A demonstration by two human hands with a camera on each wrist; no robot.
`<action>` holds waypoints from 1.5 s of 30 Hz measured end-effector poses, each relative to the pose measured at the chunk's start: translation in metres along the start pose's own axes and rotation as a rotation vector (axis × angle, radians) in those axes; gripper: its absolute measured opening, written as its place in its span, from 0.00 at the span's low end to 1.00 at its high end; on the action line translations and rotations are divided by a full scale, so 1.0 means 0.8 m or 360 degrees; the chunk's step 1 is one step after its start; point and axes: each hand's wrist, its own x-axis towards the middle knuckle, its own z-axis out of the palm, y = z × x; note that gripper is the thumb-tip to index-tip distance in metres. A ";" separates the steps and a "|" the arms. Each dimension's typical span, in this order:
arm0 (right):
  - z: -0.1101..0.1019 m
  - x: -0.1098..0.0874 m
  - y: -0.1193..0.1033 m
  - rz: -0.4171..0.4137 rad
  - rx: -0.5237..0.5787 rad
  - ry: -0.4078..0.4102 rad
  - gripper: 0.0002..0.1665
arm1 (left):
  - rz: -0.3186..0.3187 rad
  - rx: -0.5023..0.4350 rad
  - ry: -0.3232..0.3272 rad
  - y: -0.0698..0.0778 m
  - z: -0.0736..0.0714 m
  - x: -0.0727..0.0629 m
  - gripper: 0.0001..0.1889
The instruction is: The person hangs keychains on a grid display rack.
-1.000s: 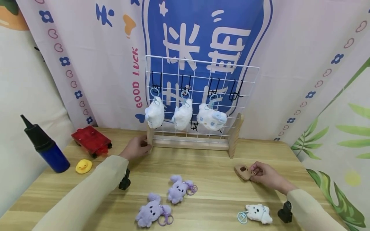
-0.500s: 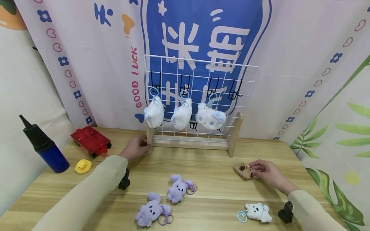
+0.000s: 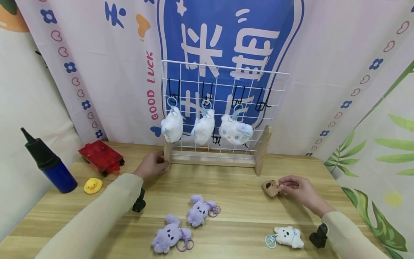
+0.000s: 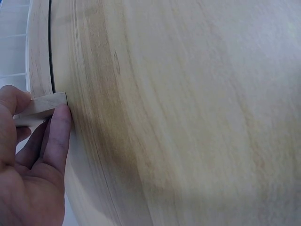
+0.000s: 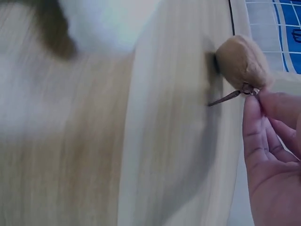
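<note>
At the left end of the white grid rack (image 3: 215,159), my left hand (image 3: 151,165) grips the rack's wooden foot (image 4: 44,104), thumb on one side and fingers on the other. My right hand (image 3: 299,190) pinches the metal clasp (image 5: 248,88) of a small brown plush keychain (image 3: 271,188). In the right wrist view the brown plush (image 5: 242,61) hangs beyond the fingertips, its shadow on the wood. Three white plush keychains (image 3: 203,127) hang by blue rings from black hooks on the rack. The rightmost upper hook (image 3: 263,102) bears nothing.
Two purple plush keychains (image 3: 198,212) lie at the table's front middle. A white plush keychain (image 3: 288,237) with a blue ring lies near my right sleeve. At the left are a red toy cart (image 3: 101,156), a yellow rubber duck (image 3: 92,185) and a blue-black hand pump (image 3: 50,165).
My right hand has shifted slightly up and back with the brown plush keychain, which has turned a little. The left hand stays on the rack's foot.
</note>
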 end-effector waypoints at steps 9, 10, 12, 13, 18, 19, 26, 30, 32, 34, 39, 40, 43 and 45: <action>-0.001 0.002 -0.022 -0.0075 -0.0002 0.0031 0.25 | 0.0015 0.0034 0.0023 0.004 -0.001 -0.003 0.28; -0.001 0.003 -0.027 -0.0101 -0.0003 0.0033 0.25 | 0.0023 0.0037 0.0023 0.003 -0.001 -0.003 0.28; -0.002 0.005 -0.037 -0.0156 -0.0024 0.0050 0.23 | 0.0031 0.0037 0.0023 0.002 -0.001 -0.003 0.28; -0.002 0.007 -0.042 -0.0181 -0.0036 0.0058 0.22 | 0.0030 0.0036 0.0025 0.002 -0.001 -0.004 0.28; -0.007 0.011 -0.066 -0.0260 -0.0095 0.0101 0.21 | 0.0029 0.0046 0.0032 0.002 -0.001 -0.002 0.28; -0.009 0.011 -0.070 -0.0272 -0.0104 0.0108 0.21 | 0.0030 0.0049 0.0032 0.002 -0.001 -0.002 0.28; -0.015 0.015 -0.095 -0.0409 -0.0129 0.0181 0.20 | 0.0020 0.0062 0.0022 0.001 -0.002 0.000 0.27; -0.019 0.018 -0.111 -0.0537 -0.0066 0.0182 0.19 | -0.0003 0.0072 0.0016 0.004 -0.002 -0.002 0.28; -0.021 0.020 -0.121 -0.0577 -0.0047 0.0187 0.18 | -0.0012 0.0066 0.0015 0.004 -0.002 -0.002 0.28; -0.021 0.021 -0.131 -0.0599 -0.0032 0.0196 0.17 | -0.0020 0.0058 0.0014 0.004 -0.002 -0.003 0.28; -0.022 0.026 -0.153 -0.0617 0.0015 0.0200 0.16 | -0.0035 0.0049 0.0014 0.005 -0.002 -0.004 0.28; -0.022 0.027 -0.157 -0.0616 0.0025 0.0201 0.16 | -0.0035 0.0048 0.0014 0.005 -0.002 -0.004 0.28; -0.024 0.029 -0.166 -0.0612 0.0064 0.0200 0.16 | -0.0032 0.0042 0.0013 0.004 -0.002 -0.004 0.28; -0.024 0.031 -0.172 -0.0621 0.0095 0.0206 0.17 | -0.0022 0.0044 0.0009 0.003 -0.002 -0.004 0.28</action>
